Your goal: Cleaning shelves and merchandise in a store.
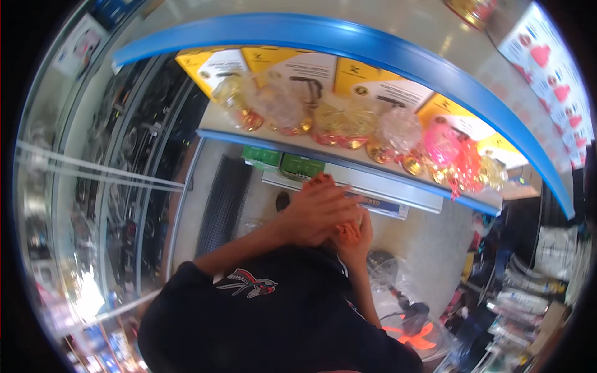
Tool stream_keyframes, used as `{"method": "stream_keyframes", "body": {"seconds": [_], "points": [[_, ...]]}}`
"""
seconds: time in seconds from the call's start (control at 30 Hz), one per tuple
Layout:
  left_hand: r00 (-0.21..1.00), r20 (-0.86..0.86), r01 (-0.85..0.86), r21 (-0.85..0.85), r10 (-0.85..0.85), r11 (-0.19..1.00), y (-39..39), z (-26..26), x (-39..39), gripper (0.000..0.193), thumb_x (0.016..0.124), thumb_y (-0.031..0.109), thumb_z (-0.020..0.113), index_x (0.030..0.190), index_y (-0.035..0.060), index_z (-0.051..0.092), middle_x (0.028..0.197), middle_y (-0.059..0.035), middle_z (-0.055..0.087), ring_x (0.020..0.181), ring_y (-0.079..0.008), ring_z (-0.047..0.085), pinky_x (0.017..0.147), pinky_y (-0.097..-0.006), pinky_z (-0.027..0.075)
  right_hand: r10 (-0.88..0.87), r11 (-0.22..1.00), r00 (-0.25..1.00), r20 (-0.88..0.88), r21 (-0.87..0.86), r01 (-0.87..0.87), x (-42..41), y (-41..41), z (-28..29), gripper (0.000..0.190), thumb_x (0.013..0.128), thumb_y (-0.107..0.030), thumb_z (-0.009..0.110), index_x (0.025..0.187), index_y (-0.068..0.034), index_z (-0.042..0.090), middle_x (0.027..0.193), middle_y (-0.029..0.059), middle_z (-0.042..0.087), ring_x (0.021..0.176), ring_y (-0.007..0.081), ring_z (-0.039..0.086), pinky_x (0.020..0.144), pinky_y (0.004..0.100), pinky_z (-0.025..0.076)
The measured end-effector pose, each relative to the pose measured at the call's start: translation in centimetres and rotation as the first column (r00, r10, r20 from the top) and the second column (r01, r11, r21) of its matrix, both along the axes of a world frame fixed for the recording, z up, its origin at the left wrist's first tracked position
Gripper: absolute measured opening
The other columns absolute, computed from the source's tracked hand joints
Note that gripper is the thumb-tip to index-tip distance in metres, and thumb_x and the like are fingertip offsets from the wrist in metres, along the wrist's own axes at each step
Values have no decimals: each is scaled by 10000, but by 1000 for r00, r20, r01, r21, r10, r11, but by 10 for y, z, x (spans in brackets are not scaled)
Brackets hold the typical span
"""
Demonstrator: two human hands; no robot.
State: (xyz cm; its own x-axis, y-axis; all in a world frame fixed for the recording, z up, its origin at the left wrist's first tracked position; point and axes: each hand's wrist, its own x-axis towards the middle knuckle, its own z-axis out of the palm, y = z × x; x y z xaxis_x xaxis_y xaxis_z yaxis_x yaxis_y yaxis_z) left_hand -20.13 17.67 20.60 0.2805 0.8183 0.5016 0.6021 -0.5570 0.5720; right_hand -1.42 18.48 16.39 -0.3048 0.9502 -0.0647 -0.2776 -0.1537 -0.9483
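Note:
A bunched orange cloth (350, 233) is between my two hands, in front of my chest. My left hand (315, 212) lies across its top, slightly blurred, fingers stretched to the right. Another fold of the cloth shows beyond those fingers. From below and the right, my right hand (364, 233) cups the cloth, its thumb side uppermost. Whether something is wrapped inside is hidden by the hands. Just past them is a low white shelf (396, 191) with green boxes (302, 166) on its left part.
A blue-edged shelf (345, 156) ahead carries several wrapped, gold-based items (345, 121) before yellow-and-white electric kettle boxes (298, 70). Above it curves a blue shelf edge (298, 30). Glass-fronted shelving (126, 177) stands left. At lower right is a fan with orange blades (415, 333).

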Motion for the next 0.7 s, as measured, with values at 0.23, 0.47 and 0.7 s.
{"method": "stream_keyframes", "body": {"seconds": [0.23, 0.47, 0.7], "points": [[568, 603, 87, -720, 560, 688, -43, -51, -41, 476, 1101, 264, 383, 1485, -12, 434, 1452, -176, 515, 1370, -280, 486, 1168, -416, 348, 91, 993, 976, 197, 54, -104, -12, 15, -2, 521, 761, -51, 812, 1208, 19, 554, 1073, 102, 688, 983, 176, 675, 886, 321, 545], [572, 700, -69, -478, 427, 876, -69, -49, -59, 583, 1130, 353, 299, 1581, -16, 280, 1512, -97, 438, 1313, -157, 468, 1120, -339, 385, 323, 912, 911, 256, 172, -372, -64, 29, 4, 556, 724, -52, 795, 1219, 20, 550, 1104, 101, 683, 1006, 177, 670, 914, 319, 535], [200, 785, -81, -583, 586, 809, -115, -34, -123, 620, 1082, 353, 485, 1587, 42, 302, 1401, -69, 540, 1213, -168, 532, 1063, -335, 429, 376, 896, 923, 80, 223, -384, -157, 19, 27, 577, 733, -52, 814, 1237, 1, 538, 1158, 115, 676, 1056, 185, 670, 938, 336, 532]]}}
